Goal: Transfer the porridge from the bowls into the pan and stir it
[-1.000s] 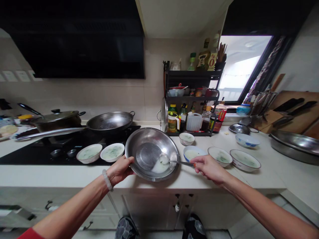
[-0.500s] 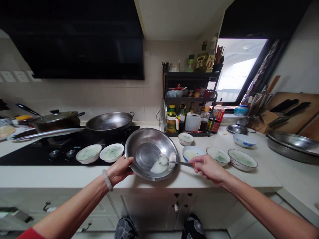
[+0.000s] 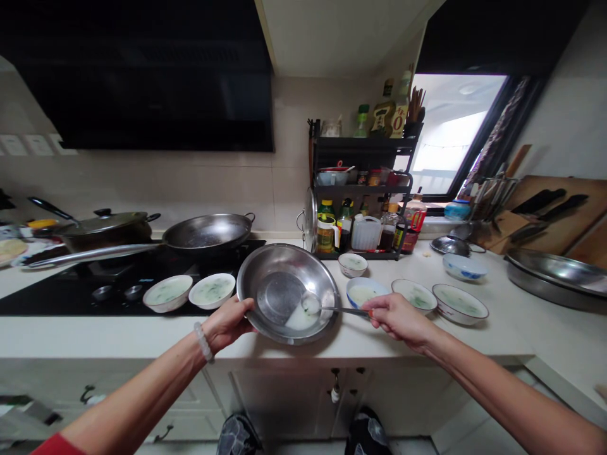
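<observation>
My left hand [image 3: 231, 323] grips the left rim of a wide steel basin [image 3: 275, 294], which is tilted toward the right. A little whitish soup [image 3: 300, 320] with green bits pools low in it. My right hand [image 3: 397, 320] is closed around the handle of a ladle [image 3: 344, 309], whose bowl rests in that soup. Just behind the right hand stand a blue-rimmed bowl [image 3: 351, 299] and a white bowl [image 3: 413, 287], both holding soup. Left of the basin, two more filled bowls, one white bowl [image 3: 212, 299] and one beside it [image 3: 167, 302], sit at the cooktop's front edge.
A wok [image 3: 208, 232] and a lidded pan [image 3: 107, 227] are on the black cooktop [image 3: 61, 297]. Behind the basin stands a spice rack [image 3: 363, 189] with bottles. Farther right are another soup bowl [image 3: 459, 306], a blue-patterned bowl [image 3: 465, 268], knives [image 3: 540, 201] and steel pans [image 3: 554, 284].
Almost nothing differs. The basin, the ladle and both hands hold nearly the same positions, and the view has shifted very slightly.
</observation>
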`<control>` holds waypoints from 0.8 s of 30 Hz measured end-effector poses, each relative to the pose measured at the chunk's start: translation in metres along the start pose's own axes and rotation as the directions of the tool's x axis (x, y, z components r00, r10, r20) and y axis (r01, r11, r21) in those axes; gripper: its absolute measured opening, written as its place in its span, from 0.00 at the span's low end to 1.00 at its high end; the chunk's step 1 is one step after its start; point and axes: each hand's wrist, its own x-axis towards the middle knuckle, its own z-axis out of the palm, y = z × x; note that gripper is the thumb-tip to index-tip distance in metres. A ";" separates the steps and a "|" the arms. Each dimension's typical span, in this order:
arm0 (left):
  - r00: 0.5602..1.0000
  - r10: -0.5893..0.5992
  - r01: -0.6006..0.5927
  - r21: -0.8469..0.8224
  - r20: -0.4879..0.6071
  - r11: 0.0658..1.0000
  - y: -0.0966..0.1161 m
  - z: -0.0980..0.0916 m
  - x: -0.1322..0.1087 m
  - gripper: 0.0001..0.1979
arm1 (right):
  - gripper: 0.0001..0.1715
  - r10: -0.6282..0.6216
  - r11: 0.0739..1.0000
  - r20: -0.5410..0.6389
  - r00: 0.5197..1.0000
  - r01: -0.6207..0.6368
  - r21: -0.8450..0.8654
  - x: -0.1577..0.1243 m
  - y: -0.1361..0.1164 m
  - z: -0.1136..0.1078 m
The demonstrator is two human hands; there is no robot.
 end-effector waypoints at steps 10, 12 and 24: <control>1.000 0.001 -0.001 0.000 -0.003 1.000 0.001 0.002 -0.002 0.10 | 0.18 -0.054 0.989 -0.018 0.998 0.051 -0.142 0.004 0.007 -0.001; 1.000 0.000 0.000 -0.003 -0.007 1.000 0.001 0.002 -0.002 0.10 | 0.17 -0.158 0.960 0.002 0.987 0.154 -0.235 0.006 0.011 0.000; 1.000 0.005 -0.005 0.012 -0.014 1.000 0.001 0.002 -0.002 0.09 | 0.18 -0.173 0.947 -0.021 0.985 0.161 -0.278 0.011 0.013 0.004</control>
